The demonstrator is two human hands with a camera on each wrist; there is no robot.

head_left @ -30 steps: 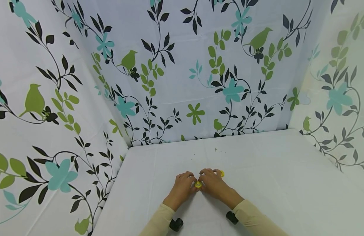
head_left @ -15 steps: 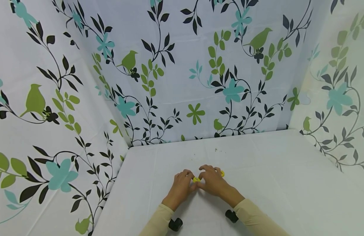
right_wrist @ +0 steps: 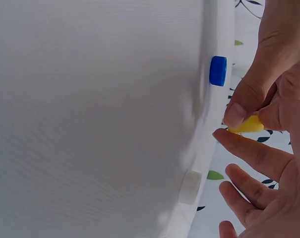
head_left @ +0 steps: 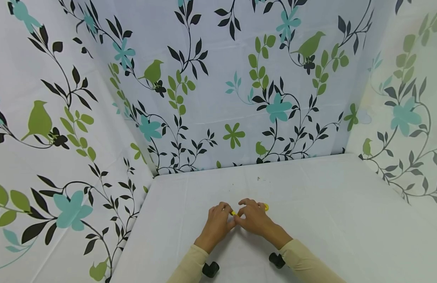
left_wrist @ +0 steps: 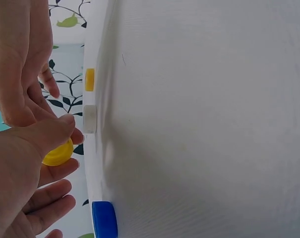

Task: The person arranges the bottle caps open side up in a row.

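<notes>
Between my two hands is a yellow bottle cap [head_left: 234, 213], raised above the white table. My left hand [head_left: 217, 222] pinches it between thumb and fingers; in the left wrist view the thumb lies across the cap's round face [left_wrist: 59, 154]. From the other side my right hand [head_left: 254, 218] holds the same cap at its fingertips. The right wrist view shows the cap's side [right_wrist: 249, 125], with the right hand's outer fingers spread away from it. Fingers hide part of the cap in every view.
A second yellow cap [head_left: 266, 207] lies on the table beyond the right hand. Wrist views also show a white cap [left_wrist: 90, 119] and a blue cap [right_wrist: 218, 71] on the white tabletop [head_left: 310, 220]. Patterned curtains [head_left: 204, 98] enclose the back and sides.
Both hands have shifted slightly forward with the yellow cap. The cap has turned, so its face, seen from above earlier, now shows only as a narrow sliver in the head view.
</notes>
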